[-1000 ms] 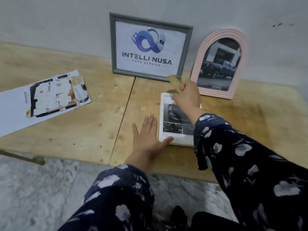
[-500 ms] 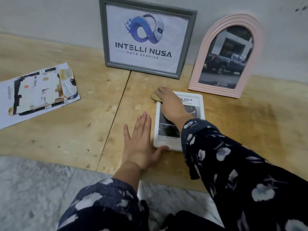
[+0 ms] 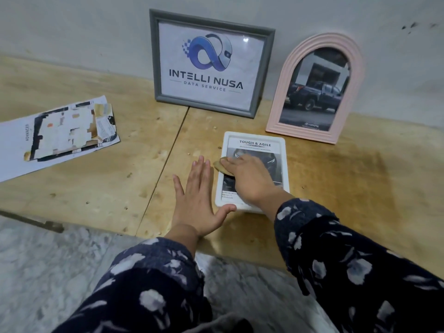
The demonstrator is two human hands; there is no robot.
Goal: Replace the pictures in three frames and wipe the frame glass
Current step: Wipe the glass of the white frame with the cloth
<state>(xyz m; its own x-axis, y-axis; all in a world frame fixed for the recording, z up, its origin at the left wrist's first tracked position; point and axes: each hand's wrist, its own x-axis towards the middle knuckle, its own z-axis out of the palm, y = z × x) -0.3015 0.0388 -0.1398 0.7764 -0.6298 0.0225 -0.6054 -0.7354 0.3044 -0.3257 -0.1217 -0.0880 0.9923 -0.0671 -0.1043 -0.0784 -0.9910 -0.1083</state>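
- White frame (image 3: 254, 140) lies flat, glass up, near the front edge of the desk (image 3: 96, 188), right of the seam between the two boards. A car print headed "TOUGH & AGILE" is in it.
- My right hand (image 3: 247, 179) presses a tan cloth (image 3: 219, 167) onto the glass at the frame's left side; fingers lie over the cloth. Whether they curl round it or just press flat, I cannot tell.
- My left hand (image 3: 195, 203) is flat and open on the desk beside the frame, thumb touching its near-left corner, bracing it.
- Step in hand, as I judge it: wiping this glass. Keep the thumb brace on, work in overlapping strokes edge to edge, light pressure so the frame doesn't skate.
- Grey frame (image 3: 211, 61) with a logo print and pink arched frame (image 3: 317, 87) with a truck picture lean on the wall at the back edge; both look refilled.
- Loose printed sheet (image 3: 55, 135) lies toward the left edge.
- Desk is worn plywood, stained dark on the right. Plain grey wall behind, marble-pattern floor (image 3: 48, 272) below.
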